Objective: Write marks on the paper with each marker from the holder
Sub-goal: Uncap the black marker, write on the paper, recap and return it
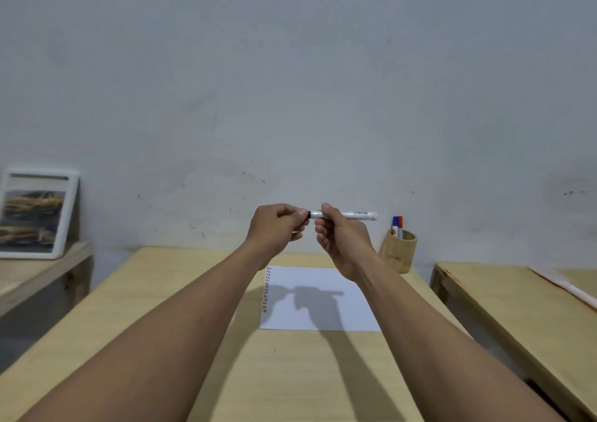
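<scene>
Both hands are raised above the table. My right hand grips a white marker held level, its barrel pointing right. My left hand pinches the marker's dark left end, where the cap sits; the cap itself is mostly hidden by the fingers. Below lies a white sheet of paper with a column of short red and blue marks along its left edge. A round wooden holder stands at the table's far right with a blue marker and a red marker upright in it.
The paper rests on a light wooden table against a grey wall. A second wooden table stands to the right across a gap. On a low table at the left leans a white-framed picture.
</scene>
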`<state>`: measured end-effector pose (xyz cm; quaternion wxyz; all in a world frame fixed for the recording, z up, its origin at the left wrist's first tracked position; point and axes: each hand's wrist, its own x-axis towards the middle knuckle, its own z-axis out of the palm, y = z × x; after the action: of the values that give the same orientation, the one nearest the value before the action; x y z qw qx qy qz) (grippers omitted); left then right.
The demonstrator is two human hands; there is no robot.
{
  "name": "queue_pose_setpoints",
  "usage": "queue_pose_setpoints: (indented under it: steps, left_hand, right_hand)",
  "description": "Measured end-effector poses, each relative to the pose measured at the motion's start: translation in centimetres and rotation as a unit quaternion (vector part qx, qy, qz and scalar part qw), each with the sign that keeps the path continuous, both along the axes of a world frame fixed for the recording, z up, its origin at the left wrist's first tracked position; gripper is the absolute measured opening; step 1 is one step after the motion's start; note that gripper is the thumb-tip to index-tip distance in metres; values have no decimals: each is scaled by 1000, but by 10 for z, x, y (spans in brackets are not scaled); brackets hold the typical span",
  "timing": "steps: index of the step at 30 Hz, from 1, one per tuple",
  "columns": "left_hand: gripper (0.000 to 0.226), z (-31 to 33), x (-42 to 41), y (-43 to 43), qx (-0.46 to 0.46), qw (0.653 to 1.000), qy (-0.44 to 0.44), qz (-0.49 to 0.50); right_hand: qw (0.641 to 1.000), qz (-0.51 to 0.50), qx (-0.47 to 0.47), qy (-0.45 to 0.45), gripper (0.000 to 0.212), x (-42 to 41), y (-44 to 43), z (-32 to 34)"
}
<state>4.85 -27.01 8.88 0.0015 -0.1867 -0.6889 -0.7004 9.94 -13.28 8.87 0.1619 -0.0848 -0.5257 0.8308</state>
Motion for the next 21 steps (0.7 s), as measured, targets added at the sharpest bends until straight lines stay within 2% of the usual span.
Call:
queue_pose_setpoints:
  steps: [4, 6, 8, 10, 13, 16, 18, 21]
  left_hand:
    - [21, -12, -6, -17, 10, 998, -63, -22]
    - [24, -18, -12, -26, 19, 996, -89, -3]
    - [24, -29, -21, -40, -10, 995, -96, 17]
    - [18, -47, -33, -55, -130, 989, -55, 54]
    - [12, -74, -45, -66, -312, 944, 39, 101]
    - [14, -99, -53, -63, -407, 906, 74, 85]
    - [25, -117, -59, -57, -468, 875, 95, 79]
    - [12, -135, -61, -52, -520, 842, 112, 86]
  right_hand:
    - [1000, -2, 11, 19, 16, -7, -15, -15]
    - [1000, -16, 9, 20, 16, -10, -21, -24]
    - [999, -28, 13, 17, 15, -12, -23, -34]
    - [999, -23, 31, 3, 13, -13, -23, -43]
    - [999, 8, 41, -23, 10, -16, -25, -54]
    - [994, 9, 104, -42, 7, -22, -30, -68]
    - [983, -3, 172, -57, 12, -27, -34, -79]
    - [960, -23, 264, -91, 23, -31, -40, -98]
